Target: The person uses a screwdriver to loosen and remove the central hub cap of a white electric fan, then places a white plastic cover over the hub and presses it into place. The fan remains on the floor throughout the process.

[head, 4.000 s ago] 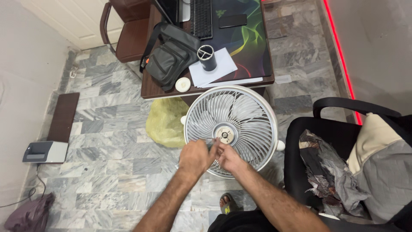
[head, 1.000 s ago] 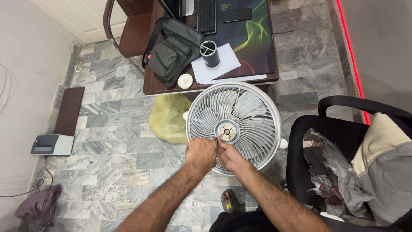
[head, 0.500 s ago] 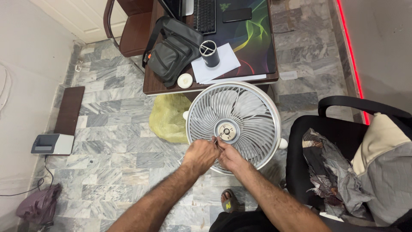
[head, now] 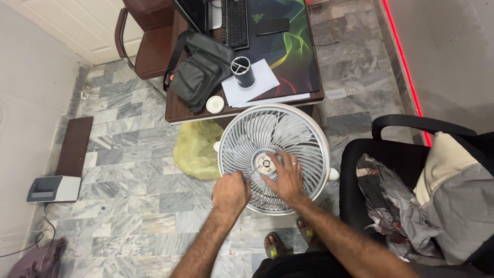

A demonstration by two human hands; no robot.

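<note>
I see the right hand [head: 285, 177] spread flat on the white fan grille [head: 303, 139] beside its hub; left hand [head: 230, 191] curled, gripping the grille's lower-left rim.

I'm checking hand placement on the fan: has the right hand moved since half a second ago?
Yes. The right hand has gone up the fan grille, from the lower rim beside the left hand to lie flat by the hub.

Both hands on the white fan [head: 272, 154] grille — right hand [head: 286, 178] flat, left hand [head: 231, 192] gripping.
</note>
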